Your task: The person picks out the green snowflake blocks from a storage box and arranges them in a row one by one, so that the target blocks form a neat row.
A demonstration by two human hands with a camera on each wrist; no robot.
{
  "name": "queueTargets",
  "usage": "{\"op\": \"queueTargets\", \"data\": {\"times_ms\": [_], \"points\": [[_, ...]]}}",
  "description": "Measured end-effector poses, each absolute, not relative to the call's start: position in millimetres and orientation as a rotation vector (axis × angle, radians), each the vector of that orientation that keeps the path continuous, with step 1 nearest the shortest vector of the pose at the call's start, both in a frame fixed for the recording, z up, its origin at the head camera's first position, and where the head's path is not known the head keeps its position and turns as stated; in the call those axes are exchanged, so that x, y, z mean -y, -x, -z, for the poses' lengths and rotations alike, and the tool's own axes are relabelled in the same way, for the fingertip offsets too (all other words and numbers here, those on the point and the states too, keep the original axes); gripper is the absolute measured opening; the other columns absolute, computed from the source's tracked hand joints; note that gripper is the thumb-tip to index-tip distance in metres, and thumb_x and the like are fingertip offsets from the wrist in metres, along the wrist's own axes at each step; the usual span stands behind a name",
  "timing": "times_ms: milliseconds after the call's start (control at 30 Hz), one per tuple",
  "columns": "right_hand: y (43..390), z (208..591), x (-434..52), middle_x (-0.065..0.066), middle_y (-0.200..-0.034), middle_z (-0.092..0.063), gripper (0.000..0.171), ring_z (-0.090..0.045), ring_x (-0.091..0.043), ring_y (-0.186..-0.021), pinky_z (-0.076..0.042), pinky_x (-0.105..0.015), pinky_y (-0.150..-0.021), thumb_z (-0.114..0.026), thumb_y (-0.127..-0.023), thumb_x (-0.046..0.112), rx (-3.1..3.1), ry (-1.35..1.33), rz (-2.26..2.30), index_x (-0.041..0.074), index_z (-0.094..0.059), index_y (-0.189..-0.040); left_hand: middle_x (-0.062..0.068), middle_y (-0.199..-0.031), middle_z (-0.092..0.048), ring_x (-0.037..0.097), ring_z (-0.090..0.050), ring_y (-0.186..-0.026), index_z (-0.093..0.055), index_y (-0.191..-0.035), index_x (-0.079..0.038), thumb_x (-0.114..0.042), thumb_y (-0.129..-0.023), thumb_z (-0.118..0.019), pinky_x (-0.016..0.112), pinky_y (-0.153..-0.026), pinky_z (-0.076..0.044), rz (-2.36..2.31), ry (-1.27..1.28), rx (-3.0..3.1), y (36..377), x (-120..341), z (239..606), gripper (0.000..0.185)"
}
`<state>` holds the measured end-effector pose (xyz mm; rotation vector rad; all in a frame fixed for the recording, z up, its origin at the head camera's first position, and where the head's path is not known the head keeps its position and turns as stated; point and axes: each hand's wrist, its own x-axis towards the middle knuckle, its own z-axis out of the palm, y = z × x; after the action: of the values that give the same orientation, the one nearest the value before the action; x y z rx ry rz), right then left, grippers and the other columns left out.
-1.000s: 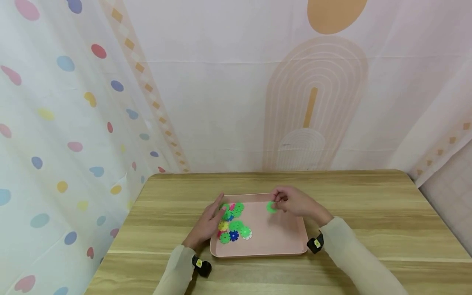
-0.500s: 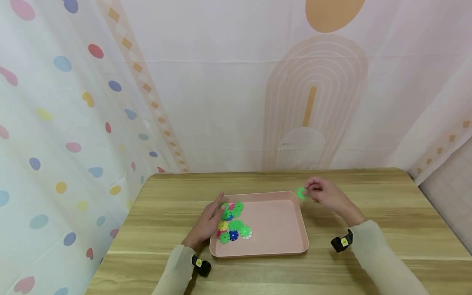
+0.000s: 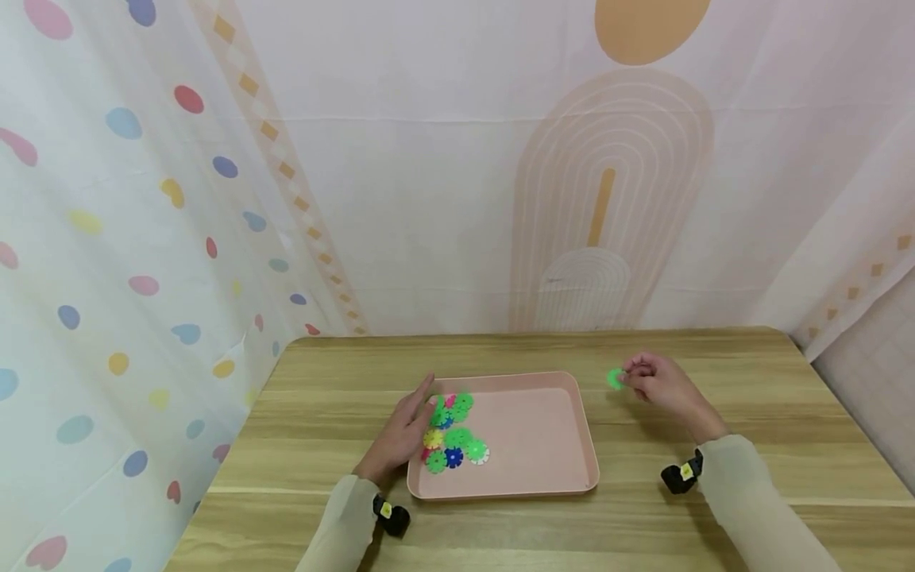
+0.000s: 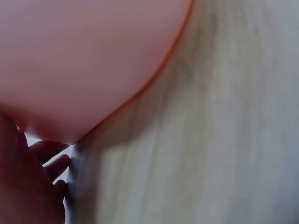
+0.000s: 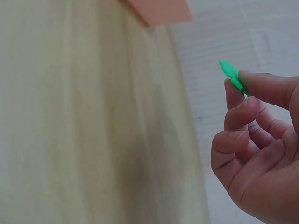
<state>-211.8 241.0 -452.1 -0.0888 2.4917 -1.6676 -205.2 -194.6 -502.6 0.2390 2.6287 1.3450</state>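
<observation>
My right hand [image 3: 661,385] pinches a bright green snowflake-shaped plastic disc [image 3: 615,379] between thumb and forefinger, above the table right of the tray. In the right wrist view the notched disc [image 5: 230,72] shows nearly edge-on, the other fingers curled below it. My left hand [image 3: 400,433] holds the left wall of the shallow pink tray [image 3: 532,485], thumb over the rim and fingers along the outside. The left wrist view shows the tray's wall [image 4: 93,60] up close and part of that hand [image 4: 32,186]. Several green discs [image 3: 457,438], a dark blue disc [image 3: 453,457] and a yellow disc [image 3: 433,438] lie in the tray's left part.
The wooden table [image 3: 343,373] extends around the tray on all sides. Behind its far edge hangs a patterned cloth [image 3: 429,222], with another dotted cloth stretch [image 3: 107,334] on the left. A black wrist camera [image 3: 679,478] sits on the right wrist.
My right hand has carried the green disc from over the tray's far right part out past its right rim, farther right over the table. My left hand stays on the tray.
</observation>
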Motion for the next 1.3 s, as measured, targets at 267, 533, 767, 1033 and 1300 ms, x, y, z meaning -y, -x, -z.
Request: {"op": "queueTargets", "data": {"times_ms": [267,533,767,1033,1300], "points": [[217.7,471.9,-243.0,0.001,-0.071,-0.049,0.015,-0.046,-0.01,-0.062,-0.04,-0.023,-0.054,-0.061,-0.095,0.006,-2.506,0.061,1.578,-0.006,-0.055,-0.103,0.008,-0.164,-0.022,0.037,-0.016,-0.151,-0.02,-0.159,-0.031,-0.045,-0.107,-0.034,0.064,-0.118,-0.013,-1.318,-0.22,-2.648,204.9,193.5,503.4,0.056],[215.0,476.0,-236.8,0.001,-0.073,-0.053,0.017,-0.046,-0.014,-0.069,-0.039,-0.024,-0.059,-0.066,-0.092,0.009,-2.51,0.066,1.47,-0.004,-0.059,-0.1,0.007,-0.164,-0.022,0.037,-0.015,-0.151,-0.02,-0.159,-0.033,-0.044,-0.107,-0.035,0.065,-0.117,-0.013,-1.313,-0.202,-2.646,204.2,194.0,504.0,0.055],[217.1,481.2,-236.0,-0.002,-0.078,-0.059,0.012,-0.048,-0.015,-0.074,-0.041,-0.025,-0.065,-0.066,-0.09,0.005,-2.529,0.068,1.439,-0.003,-0.059,-0.096,0.007,-0.164,-0.021,0.036,-0.014,-0.151,-0.02,-0.159,-0.031,-0.043,-0.107,-0.036,0.063,-0.118,-0.013,-1.329,-0.228,-2.635,204.6,195.0,505.2,0.056],[219.7,486.3,-238.3,-0.006,-0.085,-0.065,0.012,-0.055,-0.017,-0.079,-0.046,-0.027,-0.07,-0.066,-0.09,0.004,-2.548,0.069,1.429,-0.004,-0.061,-0.097,0.006,-0.165,-0.019,0.037,-0.012,-0.151,-0.018,-0.159,-0.031,-0.042,-0.107,-0.036,0.065,-0.117,-0.011,-1.346,-0.23,-2.615,205.9,194.8,505.2,0.057],[219.4,486.1,-237.0,-0.007,-0.085,-0.064,0.013,-0.057,-0.019,-0.079,-0.046,-0.03,-0.07,-0.068,-0.089,0.007,-2.61,0.057,1.38,-0.002,-0.062,-0.096,0.004,-0.165,-0.017,0.036,-0.01,-0.152,-0.018,-0.159,-0.034,-0.042,-0.107,-0.037,0.065,-0.118,-0.009,-1.381,-0.211,-2.578,206.2,194.5,504.5,0.056]]}}
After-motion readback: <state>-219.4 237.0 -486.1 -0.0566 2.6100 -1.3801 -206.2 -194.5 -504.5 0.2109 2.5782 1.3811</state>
